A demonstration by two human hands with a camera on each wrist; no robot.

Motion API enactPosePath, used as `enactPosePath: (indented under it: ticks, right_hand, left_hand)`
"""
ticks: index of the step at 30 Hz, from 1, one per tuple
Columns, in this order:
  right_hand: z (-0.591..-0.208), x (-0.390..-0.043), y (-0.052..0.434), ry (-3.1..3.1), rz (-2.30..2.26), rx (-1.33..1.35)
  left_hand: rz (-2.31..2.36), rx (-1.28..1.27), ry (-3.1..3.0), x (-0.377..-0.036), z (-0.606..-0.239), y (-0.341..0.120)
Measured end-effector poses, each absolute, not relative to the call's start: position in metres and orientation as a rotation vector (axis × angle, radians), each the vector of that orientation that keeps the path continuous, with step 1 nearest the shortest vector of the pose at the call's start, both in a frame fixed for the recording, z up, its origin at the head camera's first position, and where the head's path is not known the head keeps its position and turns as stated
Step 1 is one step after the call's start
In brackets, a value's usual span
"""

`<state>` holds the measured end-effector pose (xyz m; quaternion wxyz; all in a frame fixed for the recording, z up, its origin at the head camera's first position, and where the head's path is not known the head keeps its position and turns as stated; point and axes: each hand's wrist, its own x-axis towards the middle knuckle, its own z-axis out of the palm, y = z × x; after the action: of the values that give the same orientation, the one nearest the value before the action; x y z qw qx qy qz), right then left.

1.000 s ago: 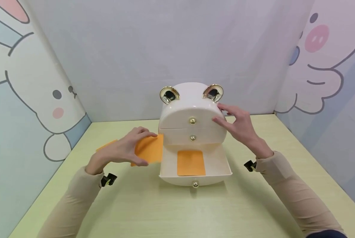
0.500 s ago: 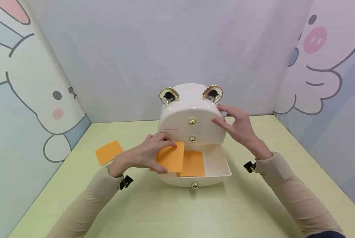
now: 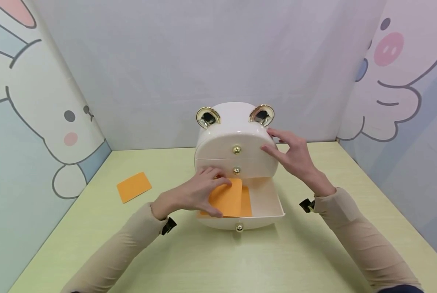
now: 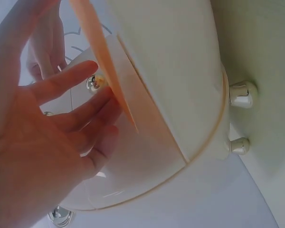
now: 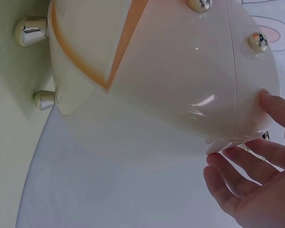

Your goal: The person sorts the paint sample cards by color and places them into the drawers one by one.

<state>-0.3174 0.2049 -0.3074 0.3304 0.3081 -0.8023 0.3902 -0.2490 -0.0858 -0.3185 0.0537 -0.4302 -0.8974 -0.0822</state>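
A white frog-shaped drawer box (image 3: 236,140) stands on the table with its bottom drawer (image 3: 266,197) pulled out. My left hand (image 3: 198,189) holds an orange card (image 3: 227,197) between thumb and fingers over that drawer. Beneath it, partly covered, another orange card (image 3: 247,201) lies in the drawer. In the left wrist view, the held card (image 4: 102,47) stands edge-on beside the fingers. My right hand (image 3: 297,156) holds the box's upper right side, its thumb on the front and its fingers along the side, as the right wrist view also shows on the right hand (image 5: 256,175).
One more orange card (image 3: 134,187) lies on the table (image 3: 218,260) to the left. Two upper drawers with gold knobs (image 3: 236,150) are closed. A plain pale wall (image 3: 218,53) rises behind the box, and cartoon panels stand on both sides.
My left hand has carried the orange card rightward from beside the box to over the open drawer. The card on the table has come into fuller view. My right hand stays in place.
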Motion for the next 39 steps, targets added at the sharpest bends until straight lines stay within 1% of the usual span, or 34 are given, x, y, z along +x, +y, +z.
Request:
enactPosePath:
  ticks: [17,39]
  right_hand:
    - [-0.3068,-0.3175,0.2054,-2.091,1.003,0.810]
    - [-0.3094,-0.3185,0.2046,-2.095,0.997,0.803]
  left_hand:
    - [-0.240,-1.321,-2.740,-0.2544,-0.3236,-0.0785]
    - [-0.284,-1.303,-2.787,-0.2564,-0.3284,-0.0821]
